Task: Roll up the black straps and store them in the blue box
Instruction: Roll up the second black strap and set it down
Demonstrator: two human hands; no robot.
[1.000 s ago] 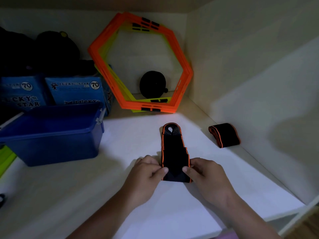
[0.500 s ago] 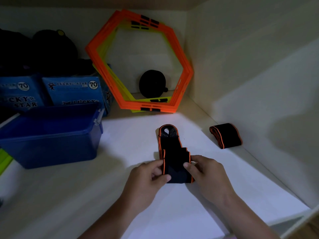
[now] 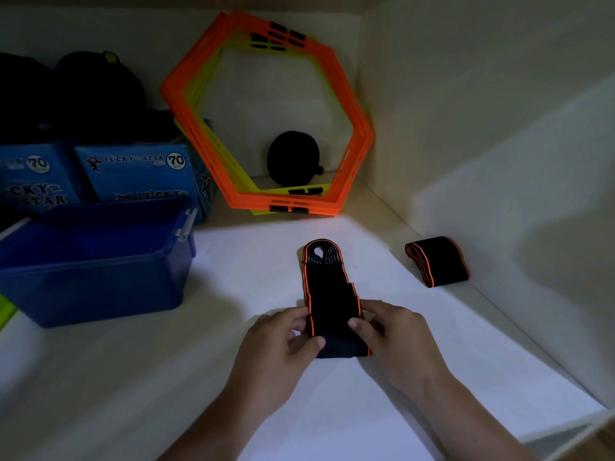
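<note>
A black strap with orange edges lies folded in layers on the white shelf, its looped end pointing away from me. My left hand pinches its near left edge and my right hand pinches its near right edge, thumbs on top. A second black strap, folded flat, lies apart near the right wall. The blue box stands open at the left, its inside dark.
Orange and yellow hexagon frames lean on the back wall with a black round object behind them. Blue Lucky Star packs and dark bags sit behind the box. The right wall is close, and the shelf's front edge shows at lower right.
Both hands have shifted their hold on the strap's near end, and the strap's far looped end has swung slightly to the left.
</note>
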